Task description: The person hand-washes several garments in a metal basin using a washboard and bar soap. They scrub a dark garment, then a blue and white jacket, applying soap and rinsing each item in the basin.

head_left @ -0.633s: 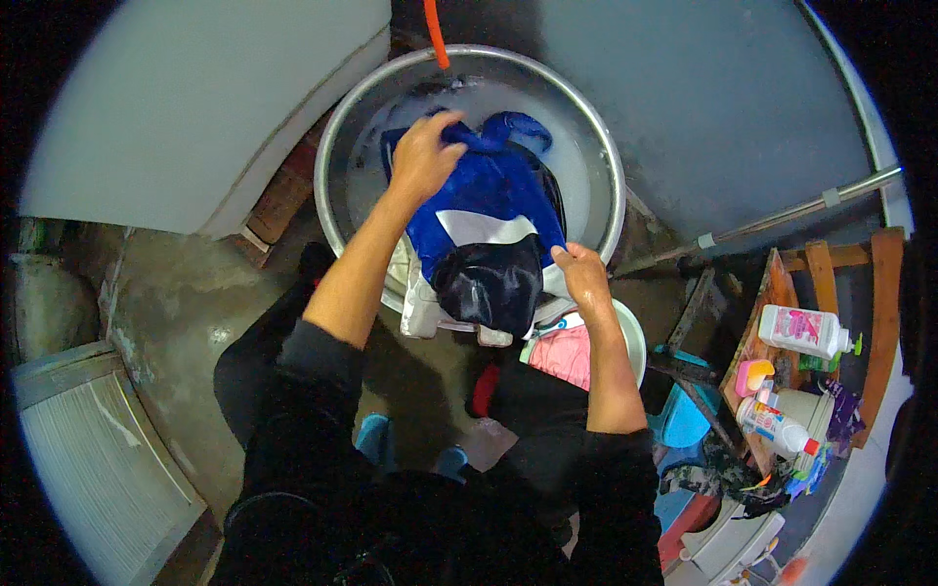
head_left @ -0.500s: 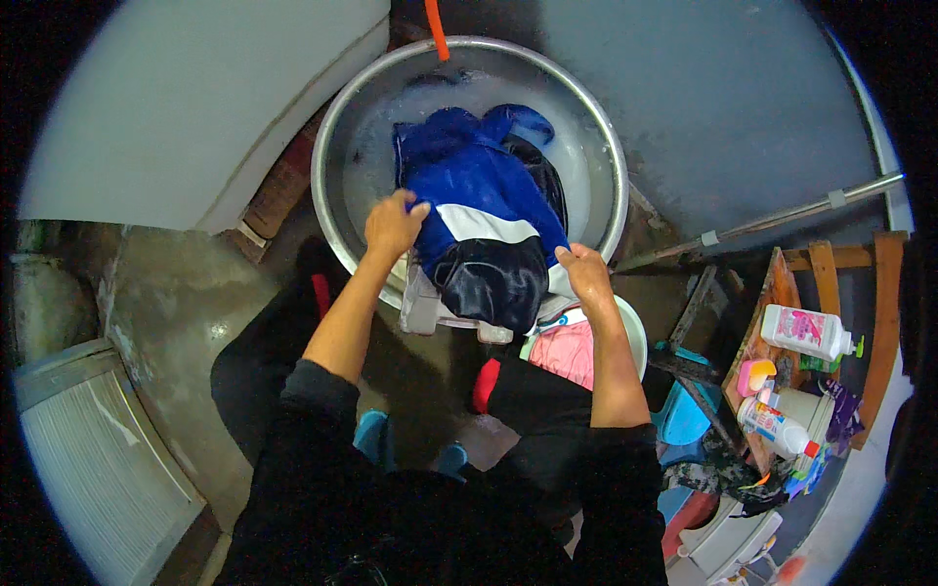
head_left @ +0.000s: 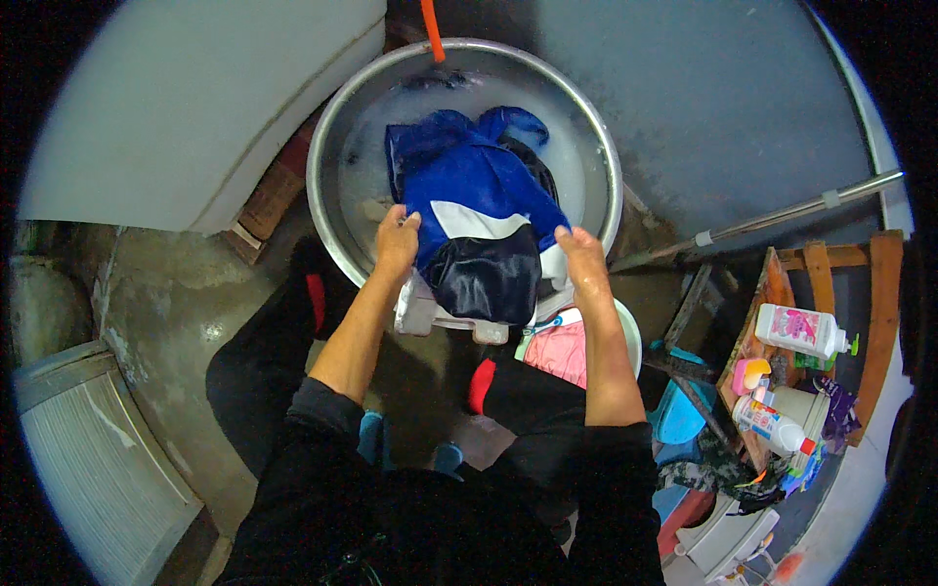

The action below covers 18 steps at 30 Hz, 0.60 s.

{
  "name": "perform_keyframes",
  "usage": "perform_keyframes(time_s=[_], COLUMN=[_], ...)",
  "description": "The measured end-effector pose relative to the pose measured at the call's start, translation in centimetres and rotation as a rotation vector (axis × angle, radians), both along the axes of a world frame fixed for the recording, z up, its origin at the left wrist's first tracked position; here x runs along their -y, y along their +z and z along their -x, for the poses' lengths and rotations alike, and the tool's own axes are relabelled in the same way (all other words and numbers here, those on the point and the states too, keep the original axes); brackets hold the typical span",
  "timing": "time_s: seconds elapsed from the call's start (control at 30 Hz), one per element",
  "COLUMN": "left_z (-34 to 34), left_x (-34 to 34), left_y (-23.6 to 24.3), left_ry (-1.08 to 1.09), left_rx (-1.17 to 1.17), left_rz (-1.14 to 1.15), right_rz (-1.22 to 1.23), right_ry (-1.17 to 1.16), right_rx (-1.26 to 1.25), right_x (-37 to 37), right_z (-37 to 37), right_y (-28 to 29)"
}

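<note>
Slatted panel: a pale framed piece (head_left: 107, 469) at the far left, well apart from the hands.
Left hand: at the garment's left edge (head_left: 398, 239), thumb and fingers drawn together; whether they truly pinch the cloth I cannot tell. This hand has just come down from the upper part of the cloth toward the near side.
Metal basin: wide and round (head_left: 616, 181), with cloudy water (head_left: 575, 186) around the cloth and an orange hose (head_left: 433, 29) hanging over its far rim.
Blue garment: in the basin (head_left: 469, 176), its white band and glossy black part toward the person, lying over a pale support (head_left: 418, 314) at the near rim.
Change: with the left hand lowered, the hands now flank the cloth, so the white band lies between them.
Right hand: grasping the garment's right edge (head_left: 583, 256), as it was a moment ago.
Small basin: pale (head_left: 633, 342), under the right forearm, holding pink cloth (head_left: 559, 352).
Wooden bench: at the far right (head_left: 882, 322), beside a white pump bottle (head_left: 796, 329).
</note>
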<state>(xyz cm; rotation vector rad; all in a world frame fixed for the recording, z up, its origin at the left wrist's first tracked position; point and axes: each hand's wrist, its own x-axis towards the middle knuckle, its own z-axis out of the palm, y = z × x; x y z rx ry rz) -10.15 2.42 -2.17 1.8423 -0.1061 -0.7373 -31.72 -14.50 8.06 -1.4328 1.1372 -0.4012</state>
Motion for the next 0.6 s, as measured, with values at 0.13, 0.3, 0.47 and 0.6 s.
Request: perform_keyframes(time_s=[0.13, 0.3, 0.47, 0.6], left_z=[-3.3, -5.4, -6.9, -5.3], left_x=[6.3, 7.0, -2.8, -8.0], left_y=[5.0, 15.5, 7.3, -1.5], left_ry=[-0.013, 0.037, 0.109, 0.200], left_rx=[-0.105, -0.377, -0.342, -0.332], left_rz=[0.366, 0.722, 0.555, 0.218], right_rz=[-0.136, -0.129, -0.250, -0.352], right_ry=[-0.200, -0.054, -0.333, -0.593], right_rx=[0.564, 0.811, 0.715, 0.275], right_x=[-0.1, -2.4, -8.9, -13.7], right_z=[-3.1, -1.8, 2.5, 6.1], right_y=[7.6, 13.3, 4.4, -6.7])
